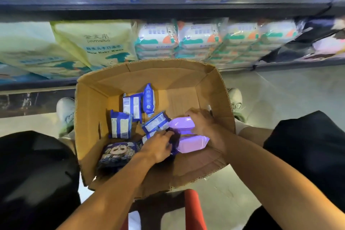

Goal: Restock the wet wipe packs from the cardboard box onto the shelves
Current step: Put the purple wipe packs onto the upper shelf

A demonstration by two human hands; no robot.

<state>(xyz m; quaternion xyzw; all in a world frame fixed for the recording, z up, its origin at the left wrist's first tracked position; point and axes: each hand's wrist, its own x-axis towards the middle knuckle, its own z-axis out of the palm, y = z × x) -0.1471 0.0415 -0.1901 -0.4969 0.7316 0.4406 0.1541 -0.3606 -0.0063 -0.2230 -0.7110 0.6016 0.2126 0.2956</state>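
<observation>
Gripped between both hands, a purple wipe pack [188, 136] is held low inside the cardboard box [91, 110].

From the head view, the pack's 9 o'clock end is pinched by the left hand [158, 147], fingers curled, and its 3 o'clock side is clasped by the right hand [201, 123]. Small blue packs [130, 106] lie loose toward 11 o'clock, and a dark printed pack [117, 151] rests at 8 o'clock. A slip is judged possible, since the film looks slick and the left pinch is shallow. The box wall is close at 3 o'clock; open room is left above, toward the stocked shelves [168, 8] at 12 o'clock.
</observation>
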